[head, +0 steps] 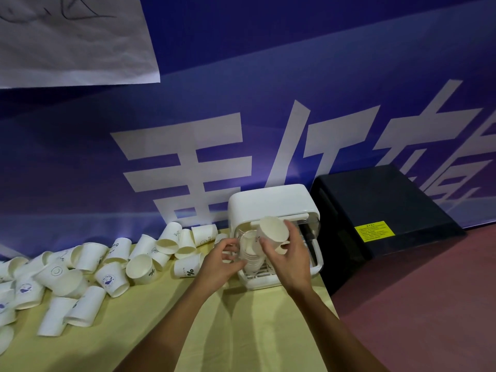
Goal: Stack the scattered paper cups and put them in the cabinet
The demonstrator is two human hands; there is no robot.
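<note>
Covering the table is a pale yellow cloth (pixel 255 331), with the white cabinet (pixel 268 202) near its right edge against a blue banner (pixel 295 76) bearing large white characters. Left of the cabinet lie scattered paper cups (pixel 88 267). At the cabinet's front the right hand (pixel 290 261) grips one cup (pixel 272 232). The left hand (pixel 220 264) curls beside a stack of cups (pixel 252 257) inside; whether it holds the stack I cannot tell. Right of the cabinet are a black box (pixel 375 210) and reddish floor (pixel 429 304).

Both forearms reach forward, bare — the left hand (pixel 218 265) with fingers loosely curled, its grip unclear; the right hand (pixel 288 260) grips a paper cup (pixel 272 232).
</note>
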